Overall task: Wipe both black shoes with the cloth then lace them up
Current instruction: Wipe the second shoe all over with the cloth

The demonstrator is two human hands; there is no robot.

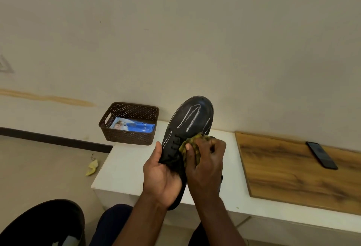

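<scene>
From the head camera, a black lace-up shoe with white chalk-like streaks on its toe (188, 126) is held up above a white rectangular worktop (125, 167), toe pointing away from the person and tilted up toward the pale wall. The left hand (163, 175) grips the shoe from the left side near the heel and collar, thumb up along the shoe's edge and palm cupped around its rear part. The right hand (205, 161) has its fingers curled tight round a crumpled yellow-green cloth (192, 144) and presses it against the shoe's upper, just right of the black laces (174, 144) and below the streaked toe. The cloth is bunched between the fingers and the shoe, touching both.

At the worktop's far left corner stands a dark brown perforated plastic basket (130, 116) with a blue printed packet (134, 126) lying inside it. To the right, a wood-grain board (293, 173) lies on the worktop, and a black phone (321, 155) rests on it near the wall. A small yellow scrap (92, 167) lies on the floor left of the worktop.
</scene>
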